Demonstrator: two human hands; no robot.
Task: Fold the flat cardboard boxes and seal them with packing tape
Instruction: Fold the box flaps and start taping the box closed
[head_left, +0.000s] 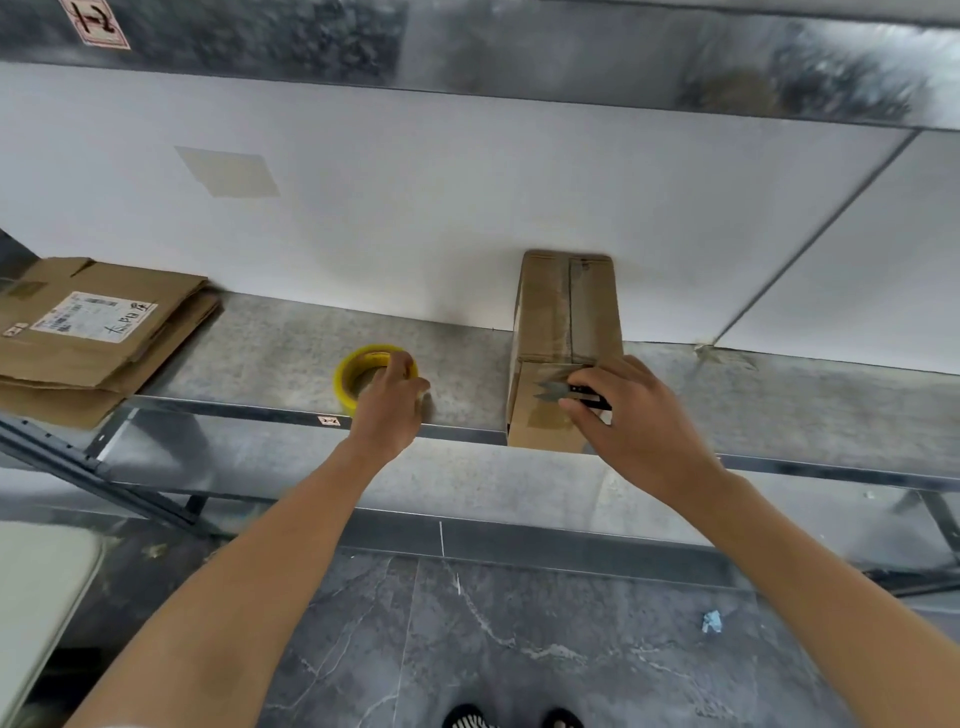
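Roughly half the tape roll (344, 378) behind left hand (387, 410).

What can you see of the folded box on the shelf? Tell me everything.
The folded box is brown cardboard, closed, long and narrow. It lies on the metal shelf with its far end against the white wall and its near end at the shelf's front edge. Glossy clear tape runs along the top centre seam and down the near face. The right hand holds small black-handled snips against that near face.
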